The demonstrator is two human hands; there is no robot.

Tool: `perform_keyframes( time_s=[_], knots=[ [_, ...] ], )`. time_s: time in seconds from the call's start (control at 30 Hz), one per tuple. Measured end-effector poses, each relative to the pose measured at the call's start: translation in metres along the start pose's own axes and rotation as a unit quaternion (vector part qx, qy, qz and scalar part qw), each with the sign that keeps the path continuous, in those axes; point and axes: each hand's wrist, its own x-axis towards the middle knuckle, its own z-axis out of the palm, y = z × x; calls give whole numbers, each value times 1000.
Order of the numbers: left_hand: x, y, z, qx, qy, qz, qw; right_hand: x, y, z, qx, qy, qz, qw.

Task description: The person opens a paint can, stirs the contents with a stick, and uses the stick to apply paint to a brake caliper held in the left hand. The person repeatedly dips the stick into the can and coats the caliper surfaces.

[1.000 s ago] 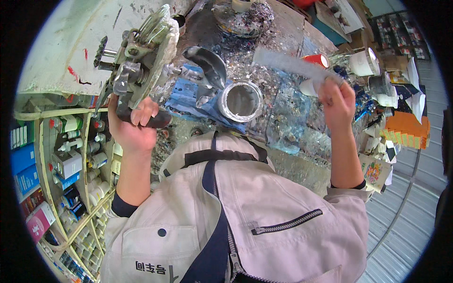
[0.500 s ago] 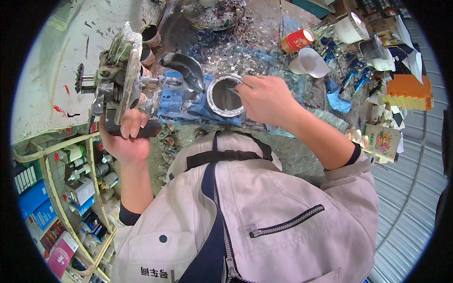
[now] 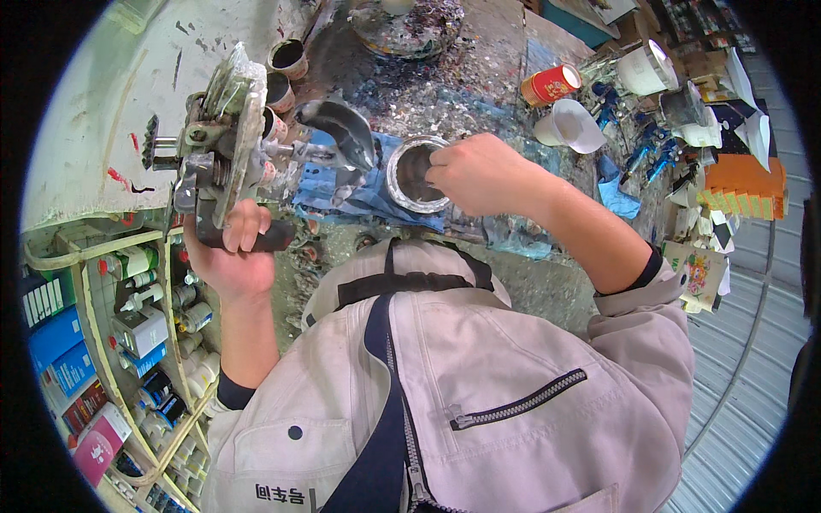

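Note:
My left hand (image 3: 235, 248) is closed around the dark handle (image 3: 275, 237) of a paint-can mixing lid (image 3: 239, 145). The lid is tipped on edge, crusted with pale paint, and carries metal fittings. From its inner side a shaft leads to a curved grey stirring paddle (image 3: 338, 124), wet with paint. To its right stands an open metal can (image 3: 395, 192), its rim smeared with grey paint, on a blue cloth (image 3: 329, 192). At the can's right rim my right hand (image 3: 487, 173) is closed, fingertips over the opening; what they hold is hidden.
Several paint-edged cups (image 3: 288, 58) stand behind the lid. A paint-covered turntable-like disc (image 3: 406, 30) is at the back. On the right are a red tin (image 3: 550, 85), a translucent cup (image 3: 569, 126), a white tub (image 3: 647, 68) and blue spray guns (image 3: 646, 150). Shelves of bottles (image 3: 141, 329) stand lower left.
The view has shifted slightly, so the bench things sit a little lower and to the right. My right hand has shifted slightly at the can's rim; my left hand keeps its grip.

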Motion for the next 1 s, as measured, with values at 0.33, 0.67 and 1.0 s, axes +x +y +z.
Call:
perform_keyframes(
  time_s=[0.33,0.67,1.0],
  knots=[
    [-3,-1,5,-13,43,-3,999,-4,24,-10,163,-11,30,986],
    [0,-1,9,-5,65,0,998,-74,50,-35,326,190,195,905],
    [9,-4,13,-5,71,-9,997,-106,60,-16,567,272,209,749]
  ],
)
